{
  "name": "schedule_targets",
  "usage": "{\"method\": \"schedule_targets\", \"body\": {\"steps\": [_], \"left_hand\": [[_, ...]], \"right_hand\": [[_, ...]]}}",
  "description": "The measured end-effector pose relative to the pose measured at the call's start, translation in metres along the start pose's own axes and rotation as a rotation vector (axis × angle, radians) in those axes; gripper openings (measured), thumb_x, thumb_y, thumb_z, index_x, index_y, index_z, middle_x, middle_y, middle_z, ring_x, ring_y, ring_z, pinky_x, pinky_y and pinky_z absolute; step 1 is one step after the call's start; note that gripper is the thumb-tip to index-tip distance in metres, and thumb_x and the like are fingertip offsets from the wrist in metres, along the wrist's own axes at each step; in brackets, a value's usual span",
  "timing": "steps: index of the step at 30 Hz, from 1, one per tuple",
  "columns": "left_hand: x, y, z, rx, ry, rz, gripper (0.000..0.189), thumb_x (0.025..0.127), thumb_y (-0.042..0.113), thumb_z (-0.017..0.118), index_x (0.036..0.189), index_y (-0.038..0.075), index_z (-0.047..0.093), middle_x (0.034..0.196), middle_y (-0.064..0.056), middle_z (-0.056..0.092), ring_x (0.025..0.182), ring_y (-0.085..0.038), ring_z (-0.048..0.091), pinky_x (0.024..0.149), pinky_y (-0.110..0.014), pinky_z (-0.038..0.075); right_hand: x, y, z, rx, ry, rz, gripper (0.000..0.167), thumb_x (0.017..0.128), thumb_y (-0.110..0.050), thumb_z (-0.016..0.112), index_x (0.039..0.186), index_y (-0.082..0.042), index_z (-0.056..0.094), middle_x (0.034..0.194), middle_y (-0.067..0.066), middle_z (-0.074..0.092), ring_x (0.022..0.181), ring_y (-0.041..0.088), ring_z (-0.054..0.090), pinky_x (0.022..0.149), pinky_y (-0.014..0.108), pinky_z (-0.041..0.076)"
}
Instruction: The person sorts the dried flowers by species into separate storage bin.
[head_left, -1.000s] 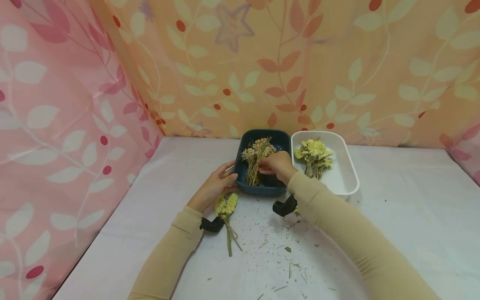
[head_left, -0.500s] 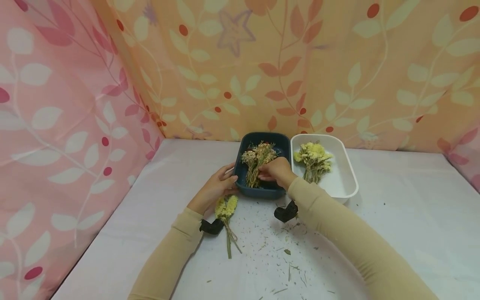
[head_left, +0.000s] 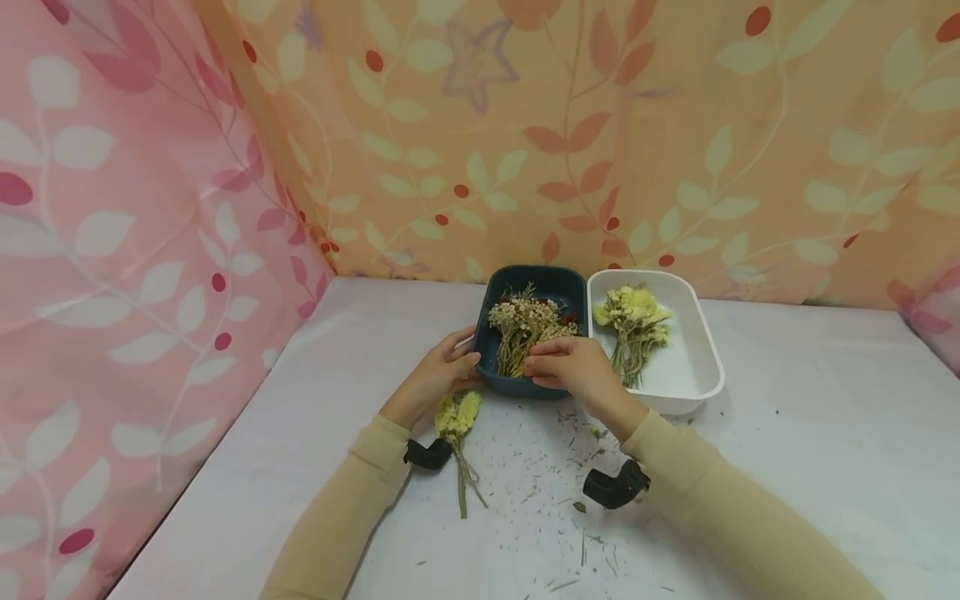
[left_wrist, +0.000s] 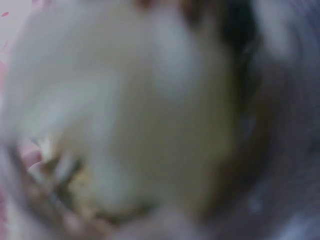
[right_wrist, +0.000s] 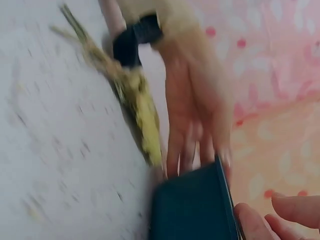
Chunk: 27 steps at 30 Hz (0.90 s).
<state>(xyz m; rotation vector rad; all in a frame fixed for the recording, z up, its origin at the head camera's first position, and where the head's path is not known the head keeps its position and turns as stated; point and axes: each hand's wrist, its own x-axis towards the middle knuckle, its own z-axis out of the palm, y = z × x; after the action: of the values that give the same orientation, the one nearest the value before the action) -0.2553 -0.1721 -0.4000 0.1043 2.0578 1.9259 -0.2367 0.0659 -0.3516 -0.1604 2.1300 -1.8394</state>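
Observation:
My left hand (head_left: 442, 371) lies against the near left side of the dark blue tray (head_left: 525, 388), fingers along its outer wall and thumb at the rim. In the right wrist view, these left fingers (right_wrist: 190, 145) reach straight to the tray (right_wrist: 192, 210). Inside the tray lie dried flower bunches (head_left: 517, 325) with pale heads and tan stems. My right hand (head_left: 573, 371) is over the tray's near right part, its fingertips right at the stems. In the right wrist view, its fingers (right_wrist: 300, 210) are loosely bent and apart. The left wrist view is a blur.
A white tray (head_left: 693, 387) adjoins the blue one and holds yellow dried flowers (head_left: 632, 308). Near my left wrist, one tied yellow bunch (head_left: 457, 417) lies on the white table (head_left: 360, 333). Stem bits and leaf scraps are scattered in front. Patterned cloth (head_left: 420, 150) closes off the back and left.
The bunch under my right hand has come down flatter into the blue tray. My right hand has moved nearer to me and slightly right, its wrist turned. My left hand stays at the tray.

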Motion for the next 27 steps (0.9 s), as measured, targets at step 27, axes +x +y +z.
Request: {"method": "schedule_targets", "body": {"steps": [27], "left_hand": [[-0.001, 0.0, -0.001, 0.067, 0.004, 0.0, 0.06, 0.106, 0.024, 0.051, 0.159, 0.029, 0.024, 0.166, -0.011, 0.021, 0.123, -0.032, 0.058, 0.11, -0.051, 0.046]], "right_hand": [[-0.046, 0.046, 0.053, -0.032, -0.222, 0.057, 0.032, 0.083, -0.01, 0.076, 0.109, 0.009, 0.07, 0.092, 0.014, 0.077, 0.081, 0.015, 0.074, 0.076, 0.033, 0.063]]}}
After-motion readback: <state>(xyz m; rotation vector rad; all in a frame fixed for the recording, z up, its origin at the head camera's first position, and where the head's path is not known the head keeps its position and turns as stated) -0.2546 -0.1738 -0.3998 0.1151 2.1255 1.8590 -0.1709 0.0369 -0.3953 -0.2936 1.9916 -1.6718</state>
